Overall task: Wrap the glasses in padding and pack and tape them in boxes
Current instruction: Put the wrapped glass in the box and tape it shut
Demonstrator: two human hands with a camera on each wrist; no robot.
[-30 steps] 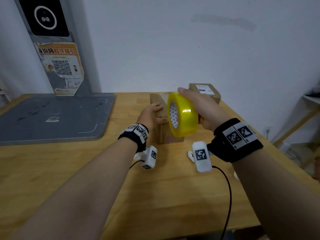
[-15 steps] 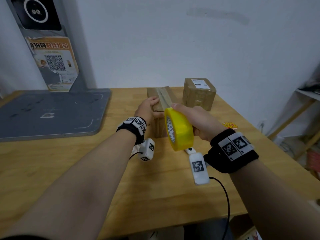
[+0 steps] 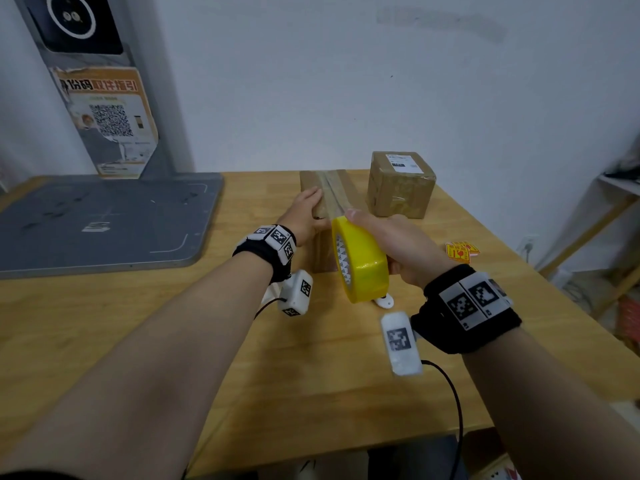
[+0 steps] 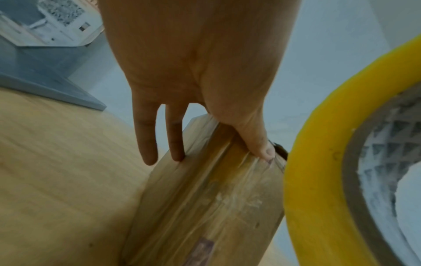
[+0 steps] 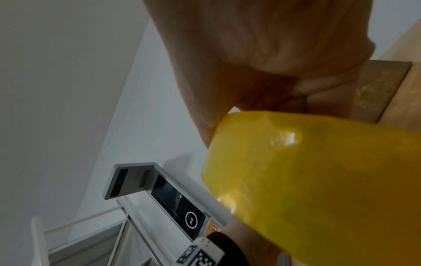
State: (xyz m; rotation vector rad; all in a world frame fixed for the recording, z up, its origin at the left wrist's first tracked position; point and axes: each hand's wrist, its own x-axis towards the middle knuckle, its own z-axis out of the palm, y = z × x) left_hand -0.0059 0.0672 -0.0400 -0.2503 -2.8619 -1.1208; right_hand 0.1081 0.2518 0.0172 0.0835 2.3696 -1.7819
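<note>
Taping the seam of the upright box

The sealing step is in hand: the left hand (image 3: 304,216) lies with straight fingers on top of the box (image 3: 323,237) at the middle of the surface (image 3: 311,358), thumb (image 4: 262,147) pressing the tape strip along its seam. The right hand (image 3: 398,244) is curled round the yellow tape roll (image 3: 360,259), held on edge at the box's near end, arm reaching forward. Whether the strip runs unbroken to the roll is hard to tell; if so, the next move likely calls for drawing it down the near face and tearing it. A second taped box (image 3: 400,183) stands just beside.
</note>
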